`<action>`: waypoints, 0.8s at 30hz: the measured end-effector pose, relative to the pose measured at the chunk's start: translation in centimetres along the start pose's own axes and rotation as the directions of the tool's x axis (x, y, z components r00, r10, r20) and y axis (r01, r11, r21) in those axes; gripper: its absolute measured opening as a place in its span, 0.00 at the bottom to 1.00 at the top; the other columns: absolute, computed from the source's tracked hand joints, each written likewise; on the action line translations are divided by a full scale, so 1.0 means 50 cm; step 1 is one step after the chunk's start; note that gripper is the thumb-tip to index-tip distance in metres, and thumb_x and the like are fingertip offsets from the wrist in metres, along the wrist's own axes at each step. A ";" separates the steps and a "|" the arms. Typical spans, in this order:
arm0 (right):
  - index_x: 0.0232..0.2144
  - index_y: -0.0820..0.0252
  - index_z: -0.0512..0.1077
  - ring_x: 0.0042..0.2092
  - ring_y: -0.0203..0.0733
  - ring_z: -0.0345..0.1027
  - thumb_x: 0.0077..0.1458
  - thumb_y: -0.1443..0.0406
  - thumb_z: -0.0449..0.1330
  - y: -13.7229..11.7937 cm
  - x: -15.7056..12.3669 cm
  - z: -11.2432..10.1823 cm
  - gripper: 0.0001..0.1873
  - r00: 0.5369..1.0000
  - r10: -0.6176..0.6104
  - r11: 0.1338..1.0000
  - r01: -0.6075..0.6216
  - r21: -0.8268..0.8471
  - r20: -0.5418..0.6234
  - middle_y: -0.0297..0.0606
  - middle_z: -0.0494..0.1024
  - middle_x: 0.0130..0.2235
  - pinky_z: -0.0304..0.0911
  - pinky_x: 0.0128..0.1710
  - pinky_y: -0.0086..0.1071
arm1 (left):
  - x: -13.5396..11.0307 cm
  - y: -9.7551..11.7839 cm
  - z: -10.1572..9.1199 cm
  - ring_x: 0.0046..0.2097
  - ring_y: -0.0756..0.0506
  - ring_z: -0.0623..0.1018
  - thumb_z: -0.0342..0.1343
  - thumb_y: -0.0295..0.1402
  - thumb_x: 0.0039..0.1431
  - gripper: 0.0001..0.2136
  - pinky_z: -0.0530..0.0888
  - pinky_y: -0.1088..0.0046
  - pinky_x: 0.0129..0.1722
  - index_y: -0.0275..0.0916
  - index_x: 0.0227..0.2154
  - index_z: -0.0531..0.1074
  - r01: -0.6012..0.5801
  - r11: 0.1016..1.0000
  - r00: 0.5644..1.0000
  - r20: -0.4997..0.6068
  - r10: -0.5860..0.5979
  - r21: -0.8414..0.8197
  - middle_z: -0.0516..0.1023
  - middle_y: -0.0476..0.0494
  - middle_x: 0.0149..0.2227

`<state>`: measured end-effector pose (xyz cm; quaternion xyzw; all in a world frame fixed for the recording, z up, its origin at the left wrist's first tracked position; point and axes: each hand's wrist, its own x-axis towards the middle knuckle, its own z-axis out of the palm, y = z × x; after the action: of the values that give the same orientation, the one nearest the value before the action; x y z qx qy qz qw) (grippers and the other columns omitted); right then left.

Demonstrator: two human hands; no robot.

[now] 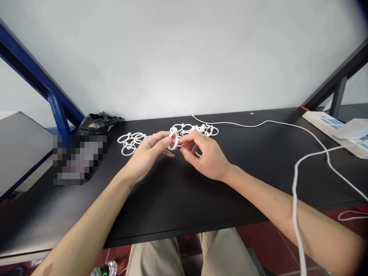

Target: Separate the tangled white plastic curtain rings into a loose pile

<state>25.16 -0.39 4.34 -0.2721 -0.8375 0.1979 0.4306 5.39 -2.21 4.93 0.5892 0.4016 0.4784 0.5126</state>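
Note:
Between thumb and fingers, my left hand (151, 151) grips a white plastic ring (173, 141) with a small knob on top, raised above the black table. My right hand (205, 153) is just to the right of that ring, its fingers curled and the thumb close to the fingertips. Whether anything is pinched there is too small to make out. Several similar white rings (130, 143) lie to the left, partly behind my left hand. Another cluster of white rings (212, 131) lies behind my right hand, overlapping and partly hidden.
A crumpled black plastic bag (99, 122) sits at the back left, near a blurred-out item (80, 159). A white cable (267, 122) runs across the back to the right and hangs over my right forearm. White power strips (330, 124) stand at the right. Blue metal posts (34, 63) rise at left.

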 end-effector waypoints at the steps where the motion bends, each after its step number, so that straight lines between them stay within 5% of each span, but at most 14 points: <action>1: 0.44 0.55 0.70 0.37 0.36 0.72 0.60 0.68 0.56 0.000 0.000 0.000 0.09 0.999 0.013 1.000 -0.014 -0.019 -0.035 0.36 0.74 0.42 0.72 0.33 0.30 | 0.001 -0.001 -0.002 0.45 0.42 0.76 0.55 0.44 0.62 0.15 0.76 0.65 0.41 0.40 0.44 0.76 0.009 1.000 1.000 -0.011 -0.010 -0.014 0.77 0.40 0.44; 7: 0.54 0.51 0.67 0.48 0.41 0.73 0.62 0.68 0.53 0.003 0.003 -0.004 0.19 0.997 -0.043 0.997 0.038 -0.069 -0.062 0.39 0.72 0.55 0.76 0.41 0.36 | 0.001 0.002 -0.010 0.38 0.43 0.76 0.48 0.50 0.64 0.21 0.77 0.66 0.35 0.39 0.33 0.78 0.119 0.991 0.993 0.025 -0.118 -0.059 0.78 0.39 0.36; 12: 0.52 0.51 0.70 0.49 0.40 0.73 0.64 0.68 0.52 0.004 0.001 -0.004 0.16 0.995 -0.102 0.991 0.102 -0.086 0.000 0.36 0.77 0.51 0.74 0.47 0.38 | -0.001 0.003 -0.010 0.34 0.43 0.76 0.48 0.52 0.63 0.23 0.77 0.65 0.32 0.40 0.27 0.77 0.207 0.976 0.971 0.133 -0.197 -0.067 0.76 0.40 0.30; 20: 0.45 0.55 0.73 0.45 0.38 0.75 0.64 0.67 0.53 -0.003 0.002 -0.004 0.11 0.991 -0.135 0.986 0.132 -0.104 -0.026 0.36 0.79 0.46 0.74 0.46 0.35 | 0.002 -0.004 -0.012 0.33 0.44 0.76 0.52 0.52 0.61 0.21 0.75 0.68 0.29 0.40 0.28 0.77 0.226 0.961 0.969 0.136 -0.206 -0.157 0.76 0.43 0.30; 24: 0.44 0.55 0.74 0.41 0.38 0.74 0.64 0.67 0.53 -0.002 0.003 -0.003 0.11 0.991 -0.113 0.987 0.104 -0.124 -0.074 0.36 0.80 0.44 0.74 0.41 0.32 | 0.004 -0.003 -0.008 0.32 0.45 0.76 0.50 0.54 0.61 0.23 0.74 0.68 0.28 0.39 0.37 0.78 0.165 0.977 0.986 0.019 -0.164 -0.138 0.77 0.42 0.33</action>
<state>25.19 -0.36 4.58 -0.2591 -0.8434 0.1123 0.4571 5.07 -1.89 4.79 0.5188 0.4125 0.4589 0.5917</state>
